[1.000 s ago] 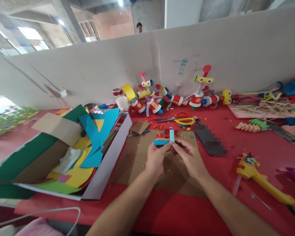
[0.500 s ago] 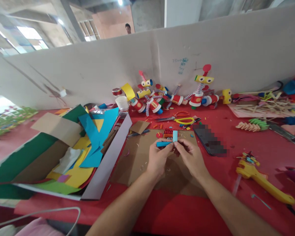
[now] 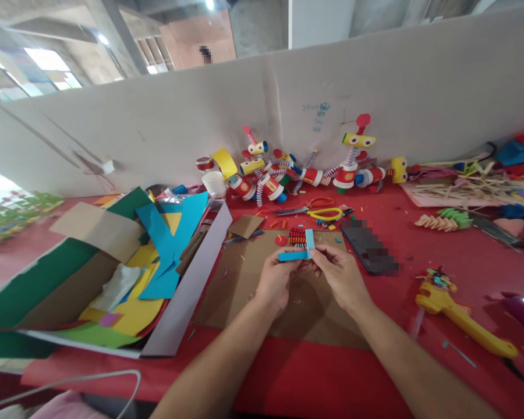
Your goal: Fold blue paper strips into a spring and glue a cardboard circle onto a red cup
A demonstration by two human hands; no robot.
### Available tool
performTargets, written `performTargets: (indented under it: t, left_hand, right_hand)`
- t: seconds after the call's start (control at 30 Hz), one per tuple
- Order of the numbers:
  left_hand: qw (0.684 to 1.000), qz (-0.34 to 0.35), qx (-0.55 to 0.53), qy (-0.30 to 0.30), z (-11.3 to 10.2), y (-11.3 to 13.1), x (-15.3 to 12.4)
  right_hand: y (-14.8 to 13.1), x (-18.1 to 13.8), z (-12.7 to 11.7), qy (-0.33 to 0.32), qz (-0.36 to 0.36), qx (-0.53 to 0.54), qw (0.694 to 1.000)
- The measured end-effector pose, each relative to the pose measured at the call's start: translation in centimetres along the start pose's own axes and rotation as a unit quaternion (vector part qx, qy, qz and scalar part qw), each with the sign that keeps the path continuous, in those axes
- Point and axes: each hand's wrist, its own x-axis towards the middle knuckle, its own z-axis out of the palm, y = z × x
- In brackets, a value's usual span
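Two blue paper strips [image 3: 293, 256] meet at a right angle between my hands, one pointing left and a lighter one pointing up. My left hand [image 3: 276, 278] is closed on the strips from the left, its fingers partly hidden beneath them. At the corner where the strips cross, my right hand [image 3: 335, 273] pinches them with thumb and fingers. Just beyond my fingertips lie red folded paper springs [image 3: 297, 235] and a small red disc [image 3: 281, 240]. Under my hands is a brown cardboard sheet [image 3: 231, 291].
A box [image 3: 209, 273] of coloured paper stands left. Scissors [image 3: 325, 213] lie behind the cardboard, and a phone [image 3: 363, 247] to its right. A yellow glue gun [image 3: 463, 320] rests further right. Paper-cup figures [image 3: 271, 185] line the grey partition [image 3: 179, 116].
The left-pointing strip has turned from edge-on or folded to lying flatter, and the upright strip shows longer. Both hands stay close together. The view has shifted slightly.
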Motion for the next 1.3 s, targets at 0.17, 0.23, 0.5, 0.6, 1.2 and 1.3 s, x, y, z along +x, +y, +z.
performTargets:
  t: [0.17, 0.23, 0.5, 0.6, 1.2, 1.3]
  left_hand:
    - [0.999, 0.012, 0.017, 0.024, -0.2, -0.5, 0.3]
    - [1.0, 0.004, 0.009, 0.017, -0.1, -0.4, 0.2]
    - [0.999, -0.02, -0.042, 0.021, 0.2, -0.6, 0.2]
    - [0.996, -0.034, -0.073, 0.038, 0.3, -0.9, 0.2]
    - [0.999, -0.047, 0.014, 0.003, -0.5, 0.0, 0.5]
    - [0.997, -0.069, 0.012, -0.013, -0.7, 0.3, 0.8]
  right_hand:
    - [0.3, 0.0, 0.0, 0.01, 0.007, 0.01, 1.0]
    - [0.3, -0.1, 0.0, 0.012, 0.008, 0.012, 1.0]
    - [0.0, -0.2, 0.3, 0.009, 0.001, -0.007, 1.0]
    - [0.3, -0.1, 0.4, 0.016, -0.002, -0.023, 1.0]
    - [0.2, 0.1, 0.1, 0.013, 0.049, 0.053, 0.997]
    - [-0.2, 0.2, 0.0, 0.003, 0.066, 0.061, 0.996]
